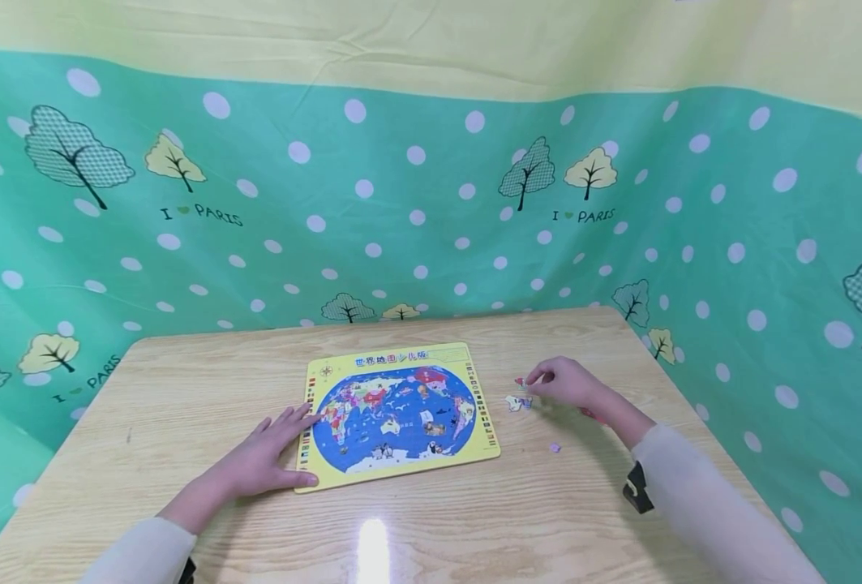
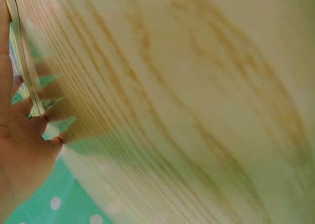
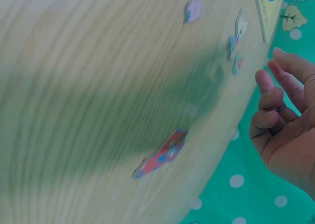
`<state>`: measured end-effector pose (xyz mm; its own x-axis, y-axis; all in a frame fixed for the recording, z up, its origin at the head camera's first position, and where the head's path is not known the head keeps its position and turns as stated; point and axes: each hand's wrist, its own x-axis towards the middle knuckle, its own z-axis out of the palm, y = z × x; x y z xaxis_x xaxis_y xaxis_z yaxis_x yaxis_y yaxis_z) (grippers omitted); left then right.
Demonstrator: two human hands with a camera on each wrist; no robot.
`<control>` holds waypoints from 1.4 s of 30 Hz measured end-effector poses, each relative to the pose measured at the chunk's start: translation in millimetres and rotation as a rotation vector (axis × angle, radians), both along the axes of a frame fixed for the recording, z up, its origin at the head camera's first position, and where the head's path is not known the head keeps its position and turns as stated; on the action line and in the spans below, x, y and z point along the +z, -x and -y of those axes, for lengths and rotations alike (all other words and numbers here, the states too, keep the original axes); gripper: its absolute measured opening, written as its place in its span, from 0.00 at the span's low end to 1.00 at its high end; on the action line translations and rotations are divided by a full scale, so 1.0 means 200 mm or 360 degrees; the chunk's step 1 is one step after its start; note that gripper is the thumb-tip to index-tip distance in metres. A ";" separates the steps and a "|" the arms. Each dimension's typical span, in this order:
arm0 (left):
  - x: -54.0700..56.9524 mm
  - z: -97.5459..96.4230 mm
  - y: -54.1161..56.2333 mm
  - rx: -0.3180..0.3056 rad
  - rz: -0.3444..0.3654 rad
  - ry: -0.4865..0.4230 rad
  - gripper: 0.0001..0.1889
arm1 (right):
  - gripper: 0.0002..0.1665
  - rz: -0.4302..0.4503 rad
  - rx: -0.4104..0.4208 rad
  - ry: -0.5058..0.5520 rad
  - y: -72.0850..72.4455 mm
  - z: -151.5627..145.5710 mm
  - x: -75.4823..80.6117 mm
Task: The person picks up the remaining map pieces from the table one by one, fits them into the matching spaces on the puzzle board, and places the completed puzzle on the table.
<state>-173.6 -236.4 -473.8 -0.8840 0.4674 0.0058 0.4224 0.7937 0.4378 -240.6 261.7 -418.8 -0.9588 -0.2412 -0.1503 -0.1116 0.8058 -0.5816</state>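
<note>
A world map jigsaw board (image 1: 485,446) with a yellow border lies flat on the table. At its left edge is my left hand (image 1: 266,458), fingers spread, fingertips on the border and thumb by the lower corner. My right hand (image 1: 565,381) hovers just right of the board with nothing visible in its fingers. Its thumb and index finger stand apart, while the other fingers bend inward (image 3: 290,111). Near the fingertips lie a small red-and-green puzzle piece (image 1: 521,381), a white piece (image 1: 513,404) and a bluish piece (image 3: 233,46).
A lilac piece (image 1: 555,447) lies closer to the front. Under the right wrist is a longer red-and-blue piece (image 3: 161,156). The wood-grain table (image 1: 160,405) meets a green polka-dot curtain (image 1: 372,211) at the back and right.
</note>
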 end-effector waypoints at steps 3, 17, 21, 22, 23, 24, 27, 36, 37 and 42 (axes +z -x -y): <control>0.00 0.00 0.00 -0.0018 -0.0031 0.0000 0.51 | 0.12 -0.0030 0.0028 -0.0028 -0.02 -0.05 0.01; 0.01 -0.01 -0.01 -0.0012 -0.0016 -0.0008 0.51 | 0.16 0.0042 -0.0041 -0.0161 -0.09 -0.26 0.02; 0.02 -0.01 -0.01 -0.0002 -0.0012 -0.0005 0.51 | 0.16 0.0012 -0.0062 -0.0217 -0.10 -0.33 0.02; 0.02 -0.01 -0.01 0.0001 -0.0010 -0.0002 0.51 | 0.16 0.0011 -0.0066 -0.0226 -0.10 -0.34 0.02; 0.02 -0.01 -0.01 0.0002 -0.0010 0.0000 0.51 | 0.17 0.0014 -0.0076 -0.0230 -0.10 -0.35 0.02; 0.02 -0.01 -0.01 0.0003 -0.0009 0.0001 0.51 | 0.17 0.0017 -0.0079 -0.0231 -0.11 -0.37 0.01; 0.02 -0.01 -0.01 -0.0001 -0.0011 0.0007 0.51 | 0.20 0.0044 -0.0092 -0.0237 -0.11 -0.39 0.00; 0.01 -0.01 -0.02 -0.0006 -0.0024 0.0000 0.51 | 0.22 0.0164 -0.0157 -0.0290 -0.12 -0.43 -0.04; 0.01 -0.01 -0.02 -0.0005 -0.0023 -0.0001 0.51 | 0.22 0.0173 -0.0163 -0.0287 -0.12 -0.43 -0.04; 0.02 -0.01 -0.02 0.0003 -0.0016 0.0006 0.51 | 0.24 0.0183 -0.0185 -0.0278 -0.14 -0.44 -0.07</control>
<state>-170.1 -235.1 -470.2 -0.8849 0.4657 0.0131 0.4254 0.7962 0.4303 -213.6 349.0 -432.3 -0.9527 -0.0907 -0.2900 0.0471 0.8989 -0.4356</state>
